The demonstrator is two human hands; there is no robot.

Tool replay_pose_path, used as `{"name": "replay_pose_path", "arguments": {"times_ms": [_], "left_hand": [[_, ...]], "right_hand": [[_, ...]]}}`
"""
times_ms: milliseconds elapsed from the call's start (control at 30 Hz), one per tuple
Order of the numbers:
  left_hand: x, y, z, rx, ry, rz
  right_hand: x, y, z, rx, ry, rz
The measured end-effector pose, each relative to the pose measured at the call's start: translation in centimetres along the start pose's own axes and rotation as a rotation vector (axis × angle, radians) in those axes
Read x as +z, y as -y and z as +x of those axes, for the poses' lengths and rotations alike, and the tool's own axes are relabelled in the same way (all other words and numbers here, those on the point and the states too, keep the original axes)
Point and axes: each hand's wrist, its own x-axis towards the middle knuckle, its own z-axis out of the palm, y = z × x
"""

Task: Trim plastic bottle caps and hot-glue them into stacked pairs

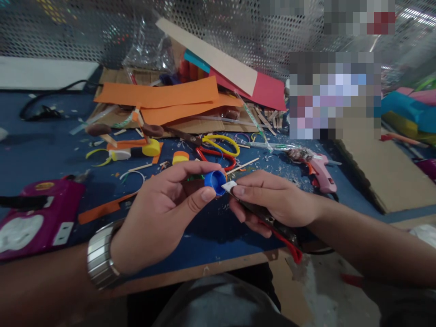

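Note:
My left hand (163, 213), with a metal watch band at the wrist, pinches a blue bottle cap (215, 182) between thumb and fingers. The cap's hollow side is turned to the right and toward me. In my right hand (272, 195) is what looks like a pair of scissors (267, 219), gripped along its dark blades, with a red handle (295, 253) hanging below. Its pale pointed tip (229, 185) is at the cap's open rim; whether it touches the inside I cannot tell. Both hands are above the near part of the blue table (211, 231).
Scissors with yellow and red handles (220, 150) lie beyond my hands. A pink glue gun (322, 172) is right, near cardboard (371, 172). Orange paper strips (160, 95) lie at the back. Left are a purple device (41, 213) and a small assembly with a yellow cap (150, 148).

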Motion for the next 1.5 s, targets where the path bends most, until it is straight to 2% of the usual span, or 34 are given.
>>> {"name": "replay_pose_path", "arguments": {"times_ms": [433, 967, 1200, 1333, 1500], "left_hand": [[0.08, 0.03, 0.12, 0.006, -0.001, 0.02], [0.22, -0.16, -0.1, 0.038, 0.016, -0.005], [0.51, -0.16, -0.19, 0.038, 0.037, -0.004], [0.4, -0.07, 0.03, 0.053, 0.012, 0.008], [0.18, 0.02, 0.1, 0.046, 0.016, 0.017]], "right_hand": [[0.06, -0.15, 0.0, -0.048, -0.019, -0.092], [-0.44, -0.25, -0.08, -0.002, 0.049, 0.068], [0.13, -0.31, -0.07, 0.036, 0.112, 0.079], [0.29, 0.15, -0.33, -0.032, 0.088, 0.075], [-0.09, 0.58, -0.58, -0.273, -0.074, 0.011]]}}
